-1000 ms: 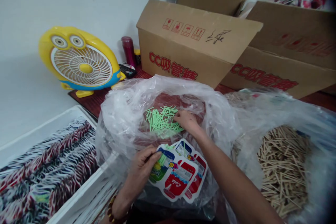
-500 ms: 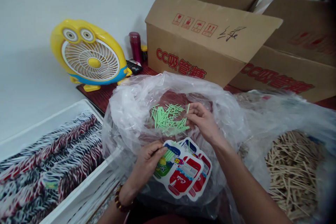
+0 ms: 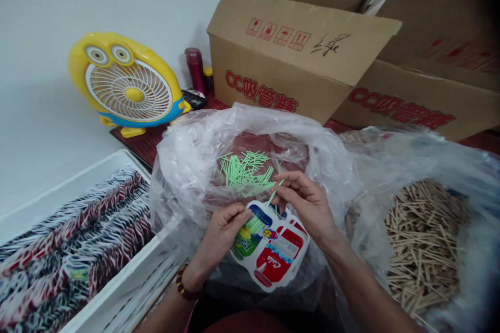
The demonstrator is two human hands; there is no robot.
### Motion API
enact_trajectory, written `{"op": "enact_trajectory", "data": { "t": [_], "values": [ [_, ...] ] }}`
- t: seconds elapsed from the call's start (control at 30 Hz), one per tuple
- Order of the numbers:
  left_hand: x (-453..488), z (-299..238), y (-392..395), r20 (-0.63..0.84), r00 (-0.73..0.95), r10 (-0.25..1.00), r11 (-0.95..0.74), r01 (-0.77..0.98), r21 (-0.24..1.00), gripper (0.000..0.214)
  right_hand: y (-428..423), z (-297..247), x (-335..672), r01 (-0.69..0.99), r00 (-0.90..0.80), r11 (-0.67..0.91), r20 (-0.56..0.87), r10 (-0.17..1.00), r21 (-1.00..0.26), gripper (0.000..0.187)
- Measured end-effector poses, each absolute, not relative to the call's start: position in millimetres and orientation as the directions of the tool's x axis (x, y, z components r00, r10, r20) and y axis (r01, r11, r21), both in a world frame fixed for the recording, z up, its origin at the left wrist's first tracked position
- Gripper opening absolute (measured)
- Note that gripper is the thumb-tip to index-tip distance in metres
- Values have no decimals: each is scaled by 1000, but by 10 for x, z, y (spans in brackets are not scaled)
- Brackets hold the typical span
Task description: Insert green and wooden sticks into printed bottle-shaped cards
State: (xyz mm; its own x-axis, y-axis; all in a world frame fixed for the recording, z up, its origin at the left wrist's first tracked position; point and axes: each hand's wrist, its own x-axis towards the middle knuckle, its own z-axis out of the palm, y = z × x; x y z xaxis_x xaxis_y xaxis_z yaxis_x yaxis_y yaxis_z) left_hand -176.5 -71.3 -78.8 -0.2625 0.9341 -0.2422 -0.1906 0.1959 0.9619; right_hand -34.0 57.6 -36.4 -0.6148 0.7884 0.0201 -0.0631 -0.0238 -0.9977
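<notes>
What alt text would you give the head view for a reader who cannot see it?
The left hand grips printed packets while the right hand pinches a green stick above them, over a plastic bag holding green sticks. Wooden sticks fill a second bag on the right; a yellow fan and boxes stand behind.

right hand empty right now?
No, the right hand pinches a single green stick just above the printed packets that the left hand holds.

head cam | looks forward-down, close over clear plastic bag (image 3: 187, 166) | single view, no overlap
</notes>
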Motion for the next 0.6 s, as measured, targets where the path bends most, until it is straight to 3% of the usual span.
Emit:
{"op": "enact_trajectory", "data": {
  "t": [0.3, 0.4, 0.5, 0.6],
  "values": [
    [-1690, -760, -695, -284, -238, 929, 211, -290, 933, 33, 489, -415, -333, -70, -589, -93, -34, 808, -993, 19],
    [-1695, -777, -700, -317, -250, 915, 233, -315, 920, 34, 505, -434, -276, 48, -643, 59, 15, 766, -997, 11],
    [-1711, -797, -700, -329, -259, 908, 242, -318, 917, 35, 530, -420, -223, 85, -757, 268, 112, 643, -960, 16],
    [-1703, -790, -683, -297, -273, 915, 220, -280, 934, 35, 549, -391, -200, 95, -852, 312, 85, 517, -945, 22]
  ]
}}
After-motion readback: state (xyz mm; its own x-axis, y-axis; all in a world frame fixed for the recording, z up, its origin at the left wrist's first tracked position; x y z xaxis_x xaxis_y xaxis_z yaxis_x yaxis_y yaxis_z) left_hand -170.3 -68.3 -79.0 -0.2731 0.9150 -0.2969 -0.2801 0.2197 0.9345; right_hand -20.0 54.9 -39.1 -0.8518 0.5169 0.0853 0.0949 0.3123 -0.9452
